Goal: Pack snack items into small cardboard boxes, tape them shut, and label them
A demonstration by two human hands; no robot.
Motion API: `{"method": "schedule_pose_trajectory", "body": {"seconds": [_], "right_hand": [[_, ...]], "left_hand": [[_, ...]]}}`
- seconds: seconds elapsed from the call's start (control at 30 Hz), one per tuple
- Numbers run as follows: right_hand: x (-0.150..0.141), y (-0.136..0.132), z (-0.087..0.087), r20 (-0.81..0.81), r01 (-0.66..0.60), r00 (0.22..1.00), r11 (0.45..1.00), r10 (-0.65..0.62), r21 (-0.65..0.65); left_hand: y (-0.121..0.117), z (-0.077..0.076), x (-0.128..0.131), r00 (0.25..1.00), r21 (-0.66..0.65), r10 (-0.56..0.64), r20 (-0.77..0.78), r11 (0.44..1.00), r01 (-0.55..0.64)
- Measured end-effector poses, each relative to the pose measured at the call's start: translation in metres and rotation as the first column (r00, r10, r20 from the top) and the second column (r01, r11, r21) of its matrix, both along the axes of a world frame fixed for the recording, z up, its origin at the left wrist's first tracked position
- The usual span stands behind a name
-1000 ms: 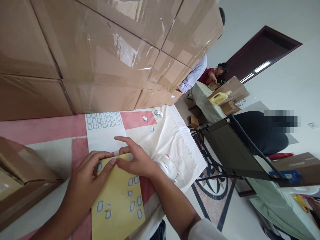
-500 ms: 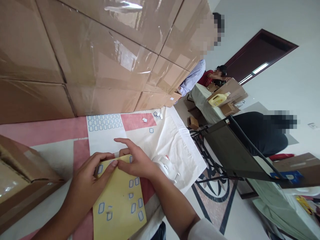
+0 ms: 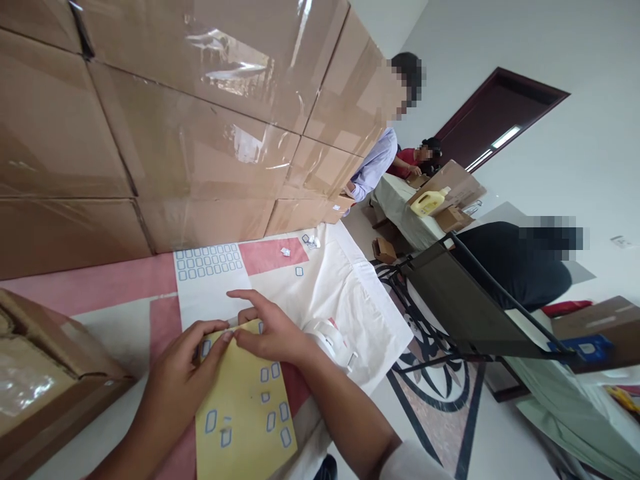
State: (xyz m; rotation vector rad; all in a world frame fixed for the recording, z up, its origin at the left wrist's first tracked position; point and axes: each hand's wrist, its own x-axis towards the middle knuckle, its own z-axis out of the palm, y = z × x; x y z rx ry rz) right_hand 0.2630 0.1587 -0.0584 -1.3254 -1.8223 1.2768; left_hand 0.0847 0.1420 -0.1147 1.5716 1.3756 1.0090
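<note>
My left hand (image 3: 187, 363) and my right hand (image 3: 267, 330) meet at the top edge of a yellow sheet (image 3: 245, 407) dotted with several small blue-bordered labels. Both pinch a tiny white piece (image 3: 233, 322) between thumbs and fingertips; my right forefinger points left above it. Behind the hands lies a white label sheet (image 3: 210, 277) with rows of blue-bordered labels. A white tape-like roll (image 3: 330, 340) sits by my right wrist.
Stacked taped cardboard boxes (image 3: 200, 120) wall the table's far side, another box (image 3: 45, 373) at left. The table carries a pink-and-white cloth (image 3: 345, 287). Loose labels (image 3: 299, 271) lie farther back. A dark chair (image 3: 465, 307) and seated people are at the right.
The view has shifted slightly, so hands and sheets sit a little lower and to the right in the picture. My hands keep the same pinch at the yellow sheet's top edge.
</note>
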Motion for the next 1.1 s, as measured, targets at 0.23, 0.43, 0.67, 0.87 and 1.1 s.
{"method": "schedule_pose_trajectory", "body": {"seconds": [0.23, 0.43, 0.67, 0.87, 1.1], "right_hand": [[-0.0013, -0.0004, 0.0012, -0.010, -0.012, 1.000, 1.000, 0.012, -0.001], [-0.0015, -0.0010, 0.0027, 0.026, -0.005, 1.000, 1.000, 0.005, -0.014], [-0.0019, -0.0011, 0.0016, 0.023, -0.019, 1.000, 1.000, 0.019, 0.010], [-0.0026, -0.0020, 0.0021, 0.036, -0.012, 0.999, 1.000, 0.012, -0.011], [-0.0024, -0.0023, 0.0009, 0.026, -0.018, 0.999, 1.000, 0.018, -0.018]], "left_hand": [[-0.0005, 0.0019, 0.0010, 0.999, 0.022, 0.019, -0.039, 1.000, -0.018], [-0.0008, 0.0021, 0.0012, 0.999, 0.002, 0.032, -0.021, 0.999, -0.032], [-0.0009, 0.0010, 0.0020, 1.000, -0.059, 0.030, 0.000, 0.998, -0.030], [-0.0017, 0.0028, 0.0014, 0.999, -0.072, 0.037, 0.014, 0.997, -0.036], [-0.0010, 0.0034, 0.0010, 0.999, -0.059, 0.030, 0.014, 0.998, -0.029]]}}
